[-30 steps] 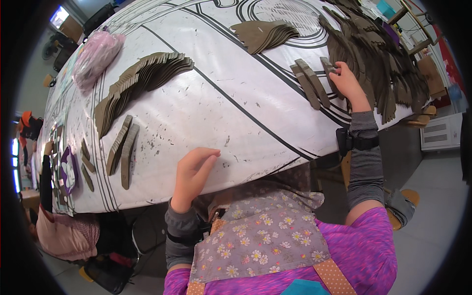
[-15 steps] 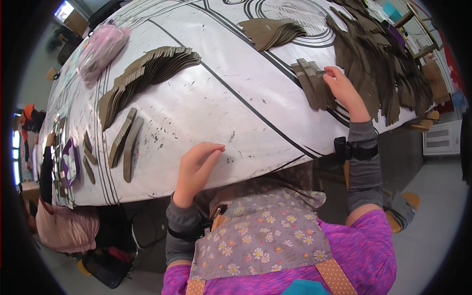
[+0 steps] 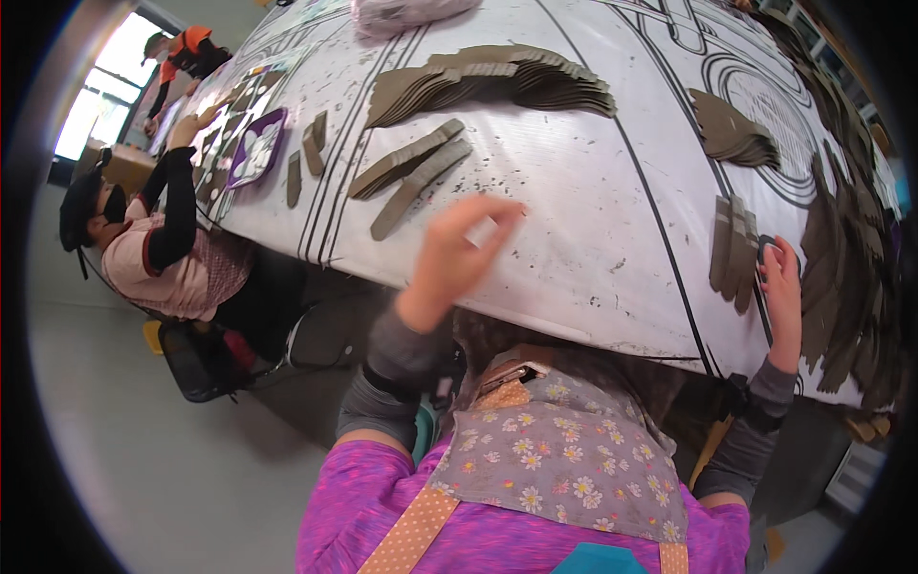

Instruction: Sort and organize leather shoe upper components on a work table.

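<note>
Left hand [image 3: 449,256] hangs unclenched above the white, black-lined worktop [image 3: 574,277]; right hand [image 3: 784,295], grip unclear, sits beside slim grey-brown strips [image 3: 734,256].

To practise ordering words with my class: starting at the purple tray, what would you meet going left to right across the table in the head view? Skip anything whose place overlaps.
Purple tray → small brown strips → left hand → group of longer brown strips → right hand → large brown pile.

Bright window [image 3: 107,91], grey floor [image 3: 182,459]
</note>
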Demonstrator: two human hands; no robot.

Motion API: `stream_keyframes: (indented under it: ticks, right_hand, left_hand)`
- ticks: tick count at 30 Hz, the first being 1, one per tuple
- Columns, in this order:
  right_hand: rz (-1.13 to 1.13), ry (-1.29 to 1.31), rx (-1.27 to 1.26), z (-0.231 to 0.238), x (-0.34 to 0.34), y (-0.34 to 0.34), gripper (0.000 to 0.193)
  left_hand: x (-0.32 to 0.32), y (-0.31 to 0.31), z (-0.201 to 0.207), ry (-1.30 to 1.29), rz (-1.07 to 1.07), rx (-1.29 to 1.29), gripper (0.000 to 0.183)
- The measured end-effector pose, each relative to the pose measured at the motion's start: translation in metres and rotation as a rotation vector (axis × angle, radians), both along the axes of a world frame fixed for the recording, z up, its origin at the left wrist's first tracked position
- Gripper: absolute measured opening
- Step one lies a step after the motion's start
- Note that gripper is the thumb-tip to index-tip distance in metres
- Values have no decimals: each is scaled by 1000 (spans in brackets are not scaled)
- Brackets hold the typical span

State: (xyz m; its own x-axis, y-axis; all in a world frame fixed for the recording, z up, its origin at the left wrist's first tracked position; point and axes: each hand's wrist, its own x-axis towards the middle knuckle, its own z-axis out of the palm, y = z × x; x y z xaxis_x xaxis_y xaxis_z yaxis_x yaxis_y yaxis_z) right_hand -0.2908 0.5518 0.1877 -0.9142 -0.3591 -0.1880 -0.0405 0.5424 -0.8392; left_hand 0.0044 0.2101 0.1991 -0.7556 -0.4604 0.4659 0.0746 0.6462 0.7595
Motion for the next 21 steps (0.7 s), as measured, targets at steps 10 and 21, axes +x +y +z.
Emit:
stream_keyframes:
  ticks: [10,21]
  right_hand:
    - [749,-371,-253,77,116,-142,33]
    - [326,-783,-369,-17,227,-359,30]
  left_hand:
    - [48,-189,5,-670,176,71,39]
    - [6,-220,18,-1039,-83,206,52]
